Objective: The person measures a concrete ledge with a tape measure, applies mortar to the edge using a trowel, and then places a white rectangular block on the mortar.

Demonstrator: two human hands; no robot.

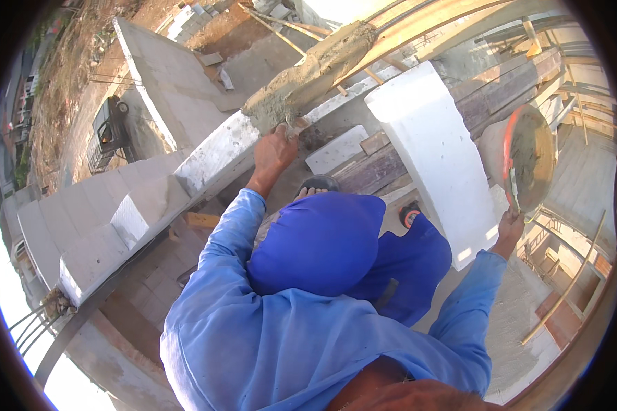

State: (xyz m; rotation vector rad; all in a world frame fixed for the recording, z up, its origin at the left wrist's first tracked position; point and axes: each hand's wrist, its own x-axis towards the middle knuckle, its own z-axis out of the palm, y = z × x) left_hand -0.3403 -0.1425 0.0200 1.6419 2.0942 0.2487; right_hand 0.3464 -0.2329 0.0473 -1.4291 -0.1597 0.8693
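My left hand (275, 154) is at the near end of a thick bed of wet grey mortar (308, 79) along the top of a wall. Its fingers are bent in against the mortar, and whatever they may hold is hidden. Beside it, the white top of a block (216, 154) is spotted with mortar. Off to the right, my right hand (509, 229) is closed at the near rim of a round bucket (506, 154) with an orange-red edge. Grey mortar (532, 154) fills the bucket's mouth. A thin pale piece lies along the rim by my fingers.
A long white block (439, 157) lies to the right of my knees. Weathered planks (370, 168) run beneath my feet, with a smaller block (336, 149) on them. Timber boards (418, 31) line the far wall top. At left, pale blocks (92, 257) edge a drop; a vehicle (110, 127) stands below.
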